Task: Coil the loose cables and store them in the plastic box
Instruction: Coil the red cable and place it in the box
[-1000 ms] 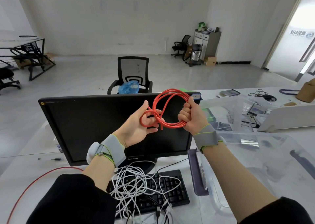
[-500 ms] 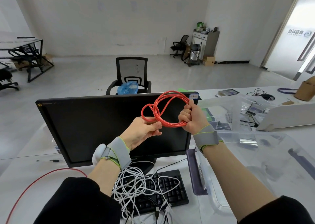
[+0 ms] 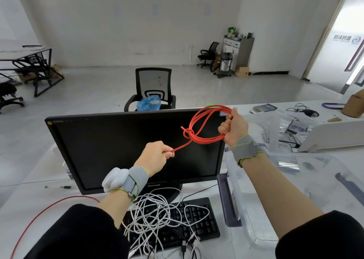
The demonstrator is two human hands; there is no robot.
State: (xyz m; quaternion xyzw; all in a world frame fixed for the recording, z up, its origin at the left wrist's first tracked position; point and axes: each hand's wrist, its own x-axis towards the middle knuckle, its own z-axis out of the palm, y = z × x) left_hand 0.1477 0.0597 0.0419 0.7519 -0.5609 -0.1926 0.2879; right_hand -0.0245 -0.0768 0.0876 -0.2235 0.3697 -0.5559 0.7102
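Red cable: we hold a smooth, round orange-red cord up in front of the monitor, wound into an oval coil with a knot at its left end.
Right hand: our fist is curled tight round the coil's right side, strands bunched inside it.
Left hand: our fingers pinch the straight tail that runs taut down-left from the knot.
White cables: a thin tangled heap on the black keyboard, at the desk's near edge.
Box: clear plastic, rounded corners, grey latch, at the desk's right, below our right forearm.
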